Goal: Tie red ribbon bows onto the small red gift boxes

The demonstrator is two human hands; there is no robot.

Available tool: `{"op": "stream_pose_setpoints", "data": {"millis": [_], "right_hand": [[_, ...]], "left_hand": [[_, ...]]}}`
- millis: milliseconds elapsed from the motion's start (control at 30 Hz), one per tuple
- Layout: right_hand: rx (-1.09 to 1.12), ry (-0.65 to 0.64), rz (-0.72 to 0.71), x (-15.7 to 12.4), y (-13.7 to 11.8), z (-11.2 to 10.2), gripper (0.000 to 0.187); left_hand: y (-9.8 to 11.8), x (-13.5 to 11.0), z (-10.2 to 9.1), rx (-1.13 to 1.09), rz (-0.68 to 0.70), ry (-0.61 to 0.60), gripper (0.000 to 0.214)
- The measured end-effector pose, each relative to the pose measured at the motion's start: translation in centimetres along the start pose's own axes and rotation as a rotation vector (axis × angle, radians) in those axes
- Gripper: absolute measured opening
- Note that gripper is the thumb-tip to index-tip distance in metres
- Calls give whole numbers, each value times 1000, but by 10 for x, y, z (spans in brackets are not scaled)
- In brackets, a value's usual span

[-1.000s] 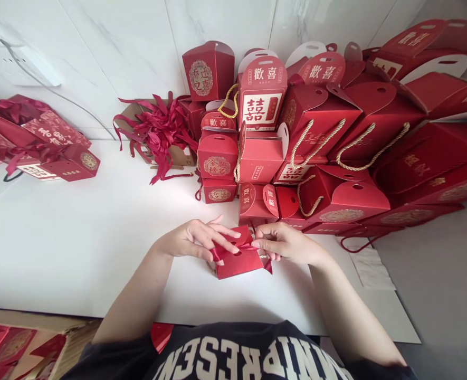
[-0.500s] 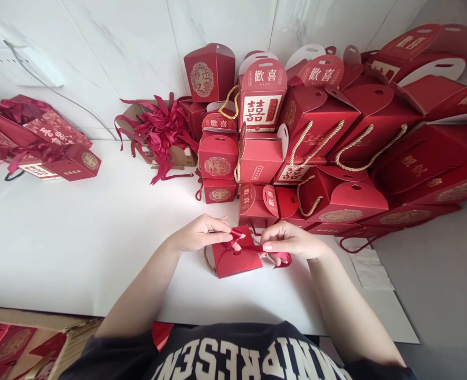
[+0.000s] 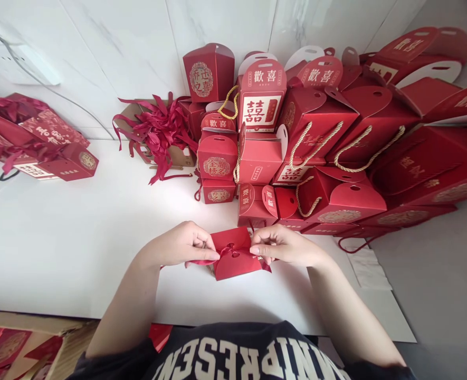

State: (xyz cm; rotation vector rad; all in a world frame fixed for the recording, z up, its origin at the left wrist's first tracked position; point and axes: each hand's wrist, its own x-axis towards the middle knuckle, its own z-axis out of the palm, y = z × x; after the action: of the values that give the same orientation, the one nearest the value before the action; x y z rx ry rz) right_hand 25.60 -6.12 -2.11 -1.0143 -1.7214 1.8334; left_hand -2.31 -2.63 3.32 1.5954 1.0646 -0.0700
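Note:
A small red gift box [image 3: 235, 261] stands on the white table [image 3: 78, 248] right in front of me. A dark red ribbon [image 3: 229, 252] runs through the holes in its top flaps. My left hand [image 3: 181, 244] pinches the ribbon's left end at the box's left side, fingers closed. My right hand [image 3: 278, 244] pinches the right end at the box's right side, fingers closed too. The ribbon is drawn out sideways between the two hands, with a knot over the middle of the box.
A big pile of red gift boxes with gold rope handles [image 3: 328, 137] fills the back and right of the table. A cardboard box of loose red ribbons [image 3: 158, 132] sits at the back. More red boxes [image 3: 39, 145] lie far left. A carton [image 3: 23, 348] stands below the table's near edge.
My hands went from looping the ribbon above the box to drawing its two ends apart sideways. The left hand has moved down and left, and the knot now sits tight on the box.

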Motion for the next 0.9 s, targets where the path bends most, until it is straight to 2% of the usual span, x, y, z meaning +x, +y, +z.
{"op": "stream_pose_setpoints", "data": {"millis": [67, 200, 267, 400, 467, 633, 700, 800, 900], "right_hand": [[16, -9, -9, 0, -4, 4, 35], [59, 24, -32, 1, -6, 10, 35], [62, 50, -36, 3, -4, 11, 36], [121, 56, -21, 6, 3, 12, 35], [136, 62, -21, 7, 5, 11, 33], [112, 131, -41, 10, 5, 8, 34], [127, 145, -53, 10, 5, 7, 37], [189, 71, -47, 10, 9, 8, 37], [274, -32, -32, 11, 12, 11, 34]], "left_hand": [[0, 4, -2, 10, 31, 35, 26], [-4, 11, -10, -5, 114, 235, 29], [-8, 14, -12, 2, 140, 264, 31], [-16, 15, -13, 103, 274, 240, 40], [-20, 13, -16, 124, 288, 211, 44], [-33, 9, -22, 0, 107, 8, 38], [-35, 9, -21, -42, 63, -27, 35], [-33, 10, -17, -55, 91, 54, 34], [-29, 13, -16, 25, 205, 176, 31]]}}
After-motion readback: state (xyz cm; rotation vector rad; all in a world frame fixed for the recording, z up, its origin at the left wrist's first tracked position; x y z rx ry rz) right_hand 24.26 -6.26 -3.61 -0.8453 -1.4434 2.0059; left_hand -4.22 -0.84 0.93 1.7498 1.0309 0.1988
